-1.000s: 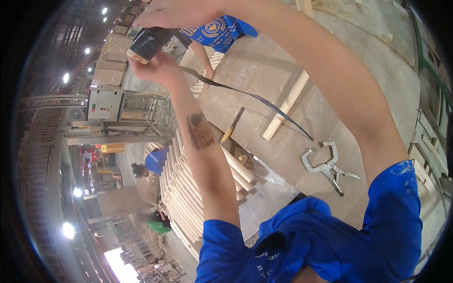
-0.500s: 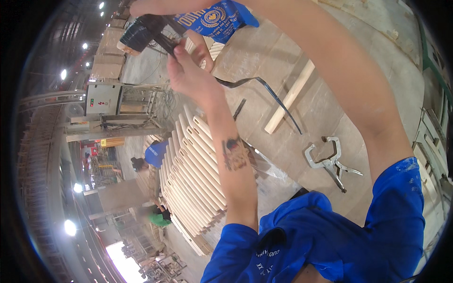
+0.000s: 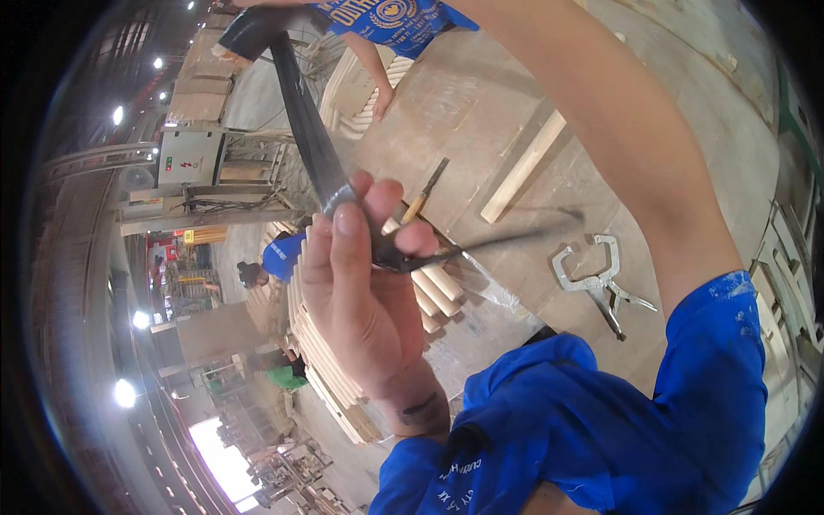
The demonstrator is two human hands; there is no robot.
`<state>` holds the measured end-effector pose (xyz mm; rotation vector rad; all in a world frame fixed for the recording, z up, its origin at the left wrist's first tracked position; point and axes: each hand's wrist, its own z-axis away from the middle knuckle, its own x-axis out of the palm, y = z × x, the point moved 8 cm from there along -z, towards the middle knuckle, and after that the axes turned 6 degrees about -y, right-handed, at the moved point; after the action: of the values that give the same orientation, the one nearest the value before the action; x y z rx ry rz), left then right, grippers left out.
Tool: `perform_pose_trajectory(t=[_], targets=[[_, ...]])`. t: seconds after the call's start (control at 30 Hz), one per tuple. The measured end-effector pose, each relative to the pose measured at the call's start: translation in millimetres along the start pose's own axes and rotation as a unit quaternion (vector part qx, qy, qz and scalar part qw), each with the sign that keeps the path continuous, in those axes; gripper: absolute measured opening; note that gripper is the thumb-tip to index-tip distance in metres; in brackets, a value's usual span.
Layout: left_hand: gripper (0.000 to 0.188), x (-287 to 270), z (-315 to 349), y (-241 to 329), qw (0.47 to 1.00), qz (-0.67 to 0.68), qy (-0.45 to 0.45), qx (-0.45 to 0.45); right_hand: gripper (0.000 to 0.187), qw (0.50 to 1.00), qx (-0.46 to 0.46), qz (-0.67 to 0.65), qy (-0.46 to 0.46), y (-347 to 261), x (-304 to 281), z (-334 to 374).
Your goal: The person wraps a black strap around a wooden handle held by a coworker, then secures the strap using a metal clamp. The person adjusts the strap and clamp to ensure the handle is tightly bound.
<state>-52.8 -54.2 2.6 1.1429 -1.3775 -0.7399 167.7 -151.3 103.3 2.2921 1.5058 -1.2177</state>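
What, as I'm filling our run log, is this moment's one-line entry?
left hand: gripping black strap | right forearm: running off top edge | metal clamp: lying on table

Illumination is moderate over the tabletop (image 3: 592, 193) right of the grip of the left hand (image 3: 365, 300). Left of the grip, ceiling lamps (image 3: 141, 319) appear as overexposed spots; below and left, a bright opening (image 3: 221, 459) clips to white. A specular highlight marks the black strap (image 3: 313, 137) beside the thumb tip. The strap's free end, right of the grip, shows motion blur. Farther right, shadows border the wooden strip (image 3: 524, 167) and metal clamp (image 3: 590, 282). Outward from the grip, straight edges bow toward a black rim.
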Motion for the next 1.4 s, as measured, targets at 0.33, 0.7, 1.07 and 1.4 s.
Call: perform_pose_trajectory(t=[0.33, 0.7, 1.07, 1.4], targets=[[0.056, 72.4, -85.5, 174.4, 0.943, 0.137, -0.297, -0.065, 0.053, 0.998, -0.006, -0.037, 0.056, -7.4, -16.5, 5.7], [0.050, 96.1, -271.0, 194.6, 0.901, 0.263, -0.337, -0.071, 0.034, 0.995, 0.056, 0.063, -0.055, -12.2, -9.5, 11.8], [0.026, -7.3, -343.1, 141.5, 0.968, 0.149, -0.145, -0.143, 0.035, 0.978, -0.098, -0.077, 0.169, -52.1, -26.3, 16.6], [0.038, -69.0, -336.5, -106.9, 0.832, 0.463, -0.196, -0.234, 0.023, 0.995, -0.092, -0.028, -0.019, -15.0, -2.2, 6.8]])
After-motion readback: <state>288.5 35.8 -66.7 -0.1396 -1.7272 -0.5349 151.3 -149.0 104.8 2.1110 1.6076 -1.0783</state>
